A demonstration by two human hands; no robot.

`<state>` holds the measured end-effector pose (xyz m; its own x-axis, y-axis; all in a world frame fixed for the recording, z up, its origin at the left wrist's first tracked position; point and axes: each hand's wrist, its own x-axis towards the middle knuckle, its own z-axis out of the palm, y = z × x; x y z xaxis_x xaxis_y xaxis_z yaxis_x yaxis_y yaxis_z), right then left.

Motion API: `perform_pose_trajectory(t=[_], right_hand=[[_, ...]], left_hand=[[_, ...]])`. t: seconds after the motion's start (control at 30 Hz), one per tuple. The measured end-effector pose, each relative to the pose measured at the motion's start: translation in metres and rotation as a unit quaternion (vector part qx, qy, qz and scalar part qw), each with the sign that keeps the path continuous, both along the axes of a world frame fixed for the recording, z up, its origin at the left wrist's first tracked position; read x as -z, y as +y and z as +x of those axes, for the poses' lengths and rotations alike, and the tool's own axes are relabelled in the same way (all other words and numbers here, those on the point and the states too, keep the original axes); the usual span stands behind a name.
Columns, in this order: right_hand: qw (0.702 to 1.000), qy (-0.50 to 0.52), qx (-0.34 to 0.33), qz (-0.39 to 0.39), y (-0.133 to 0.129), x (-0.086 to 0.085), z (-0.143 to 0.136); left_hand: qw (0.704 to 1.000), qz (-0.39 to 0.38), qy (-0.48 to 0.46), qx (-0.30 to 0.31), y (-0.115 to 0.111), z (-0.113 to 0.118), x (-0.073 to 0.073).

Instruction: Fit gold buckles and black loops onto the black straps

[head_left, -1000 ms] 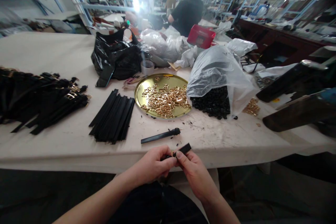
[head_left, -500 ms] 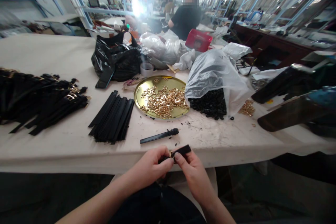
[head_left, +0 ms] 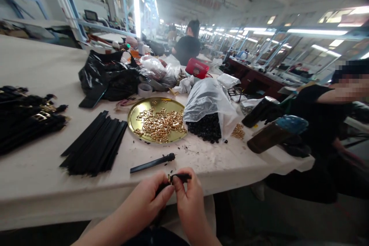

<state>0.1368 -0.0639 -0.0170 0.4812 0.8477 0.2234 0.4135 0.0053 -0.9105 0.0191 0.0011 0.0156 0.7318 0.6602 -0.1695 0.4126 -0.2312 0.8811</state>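
Both hands meet at the table's front edge around a black strap (head_left: 182, 177) with a small gold buckle (head_left: 170, 178). My left hand (head_left: 152, 193) is closed on the strap's left part, beside the buckle. My right hand (head_left: 188, 196) pinches the part right of the buckle, its end sticking out between the fingers. Just beyond them lies one black strap with a buckle (head_left: 152, 163). A gold round tray (head_left: 135, 113) holds many gold buckles (head_left: 161, 125). To its left is a pile of flat black straps (head_left: 93, 148).
Buckled straps (head_left: 29, 119) are heaped at the far left. A white plastic bag (head_left: 206, 98) spills small black pieces (head_left: 204, 127). Behind stand a black bag (head_left: 111, 75), a tape roll (head_left: 145, 90) and a red item (head_left: 197, 68). Dark cylinders (head_left: 275, 132) and a person (head_left: 314, 123) are at right.
The view has turned right and tilted up, so the table items appear further left and a person shows at the right. Both hands still hold the strap, with its right end now lying flatter.
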Motion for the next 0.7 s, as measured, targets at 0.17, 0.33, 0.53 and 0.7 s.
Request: perform_pose_trajectory(t=[0.17, 0.33, 0.53, 0.7], right_hand=[[1.000, -0.017, -0.007, 0.014, 0.000, 0.004, 0.002], [0.996, -0.056, -0.035, 0.062, -0.003, 0.005, 0.004], [0.995, -0.073, -0.036, 0.049, -0.001, 0.012, 0.005], [0.996, -0.087, -0.023, 0.018, 0.003, 0.021, 0.006]], left_hand=[[1.000, 0.010, 0.013, 0.003, 0.003, 0.001, 0.003], [0.999, -0.033, -0.024, -0.028, 0.008, 0.003, 0.011], [0.994, -0.081, -0.040, -0.054, 0.014, 0.007, 0.020], [0.998, -0.031, -0.012, -0.060, 0.017, 0.009, 0.023]])
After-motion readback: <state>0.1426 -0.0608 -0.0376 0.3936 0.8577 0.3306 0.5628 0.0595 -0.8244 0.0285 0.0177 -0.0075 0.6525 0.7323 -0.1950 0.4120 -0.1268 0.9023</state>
